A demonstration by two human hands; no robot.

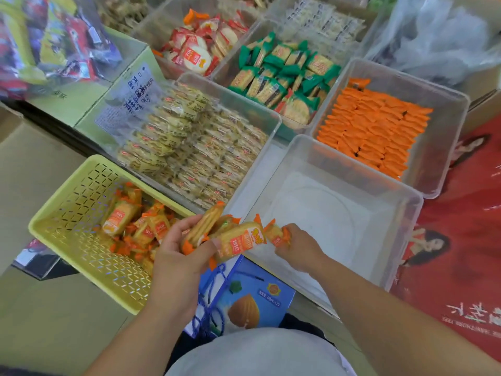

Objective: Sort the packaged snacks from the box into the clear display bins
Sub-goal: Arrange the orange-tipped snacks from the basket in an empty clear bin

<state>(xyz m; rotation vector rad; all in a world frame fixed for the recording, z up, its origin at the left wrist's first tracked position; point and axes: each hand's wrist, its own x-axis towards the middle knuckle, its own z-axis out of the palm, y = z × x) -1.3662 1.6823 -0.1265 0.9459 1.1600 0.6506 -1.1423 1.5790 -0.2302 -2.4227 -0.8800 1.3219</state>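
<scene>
L hand (179, 251) grips a bunch of orange-wrapped cracker pkts (241, 240), fingers curled round them. R hand (296, 246) pinches the end of one small orange pkt (278, 236) just beside that bunch. The hands are near each other, not touching, above the near-left corner of the empty clear bin (352, 156). More pkts of the same kind lie loose in the yellow basket (67, 202), to the left of L hand. Beyond the empty bin: orange-pkt bin (447, 93), pkts stacked in tight rows, approx. half full. Left of the empty bin: pale-yellow-pkt bin (273, 115), well filled. Further back: green-pkt bin (284, 74), red-and-white-pkt bin (195, 50), and a rear bin of clear-wrapped pkts (325, 20), part cut off by the frame edge. Bins stand close, walls touching or nearly so. A blue carton (252, 302) w/ a nut picture and blue cord handle sits between basket and empty bin, part hidden under both forearms. Left side: brown cardboard boxes (27, 172), a green box (81, 104), and a clear bag of mixed colourful snacks (48, 42) on top. Top right: crumpled clear plastic bags (439, 36). A red printed poster (461, 240) lies flat at right, under the bin edges. Supporting surface otherwise hidden; cannot tell desk or floor.
</scene>
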